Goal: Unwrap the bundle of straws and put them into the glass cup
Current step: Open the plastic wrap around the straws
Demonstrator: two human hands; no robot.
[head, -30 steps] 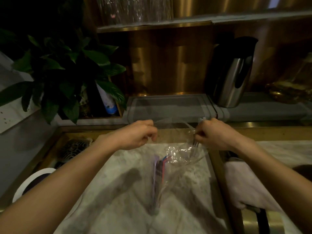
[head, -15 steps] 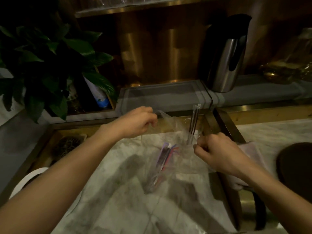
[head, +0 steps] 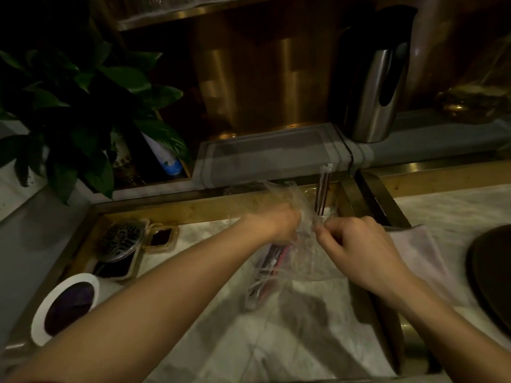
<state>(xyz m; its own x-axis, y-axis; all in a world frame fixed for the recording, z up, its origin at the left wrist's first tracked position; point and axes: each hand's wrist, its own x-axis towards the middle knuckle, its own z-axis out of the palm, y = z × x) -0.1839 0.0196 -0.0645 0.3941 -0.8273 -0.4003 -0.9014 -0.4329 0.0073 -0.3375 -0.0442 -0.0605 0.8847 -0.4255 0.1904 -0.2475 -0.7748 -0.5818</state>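
Observation:
A clear plastic bag [head: 301,261] hangs over the marble counter [head: 290,341] between my hands. Coloured straws [head: 269,269] lie inside its lower part. My left hand [head: 276,226] is pushed into the bag's crumpled opening, and its fingers are hidden by the plastic. My right hand [head: 356,250] pinches the bag's edge just to the right. A glass cup [head: 330,200] stands behind the hands, holding two wrapped straws [head: 323,193] upright.
A steel jug [head: 373,78] stands at the back right on a grey mat [head: 265,153]. A leafy plant [head: 72,106] fills the left. A drain grate [head: 121,239], a white ring [head: 41,310], a folded cloth [head: 414,255] and a dark round tray [head: 492,277] flank the counter.
My left hand has moved right and down into the bag's opening, close to my right hand. The bag is more crumpled. The view has tilted down.

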